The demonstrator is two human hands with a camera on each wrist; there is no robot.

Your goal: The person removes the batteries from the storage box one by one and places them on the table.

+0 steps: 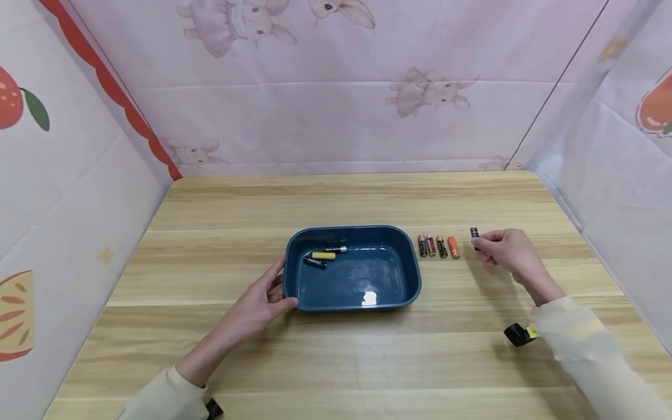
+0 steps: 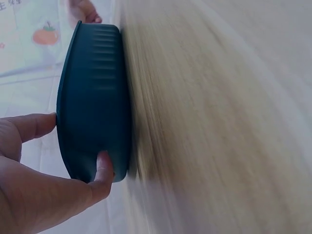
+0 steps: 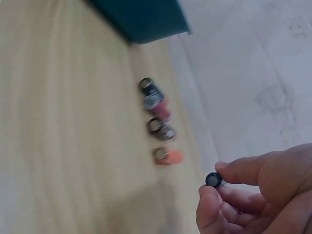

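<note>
A dark blue rectangular tray (image 1: 357,308) lies on the table, with three batteries inside near its left end: a yellow battery (image 1: 323,255) between two dark ones. My left hand (image 1: 257,309) holds the tray's left end, its thumb at the near corner and its fingers along the side; the left wrist view shows fingertips on the rim and outer wall. My right hand (image 1: 506,251) pinches a black battery (image 3: 213,180) between thumb and fingers, upright over the table. Just left of that hand, several batteries stand in a row, the orange battery (image 1: 454,247) nearest to it.
The light wooden table (image 1: 357,361) reaches back to a pink cloth wall (image 1: 341,128) printed with rabbits. White printed cloth hangs on both sides. A black strap piece (image 1: 518,335) hangs at the right sleeve.
</note>
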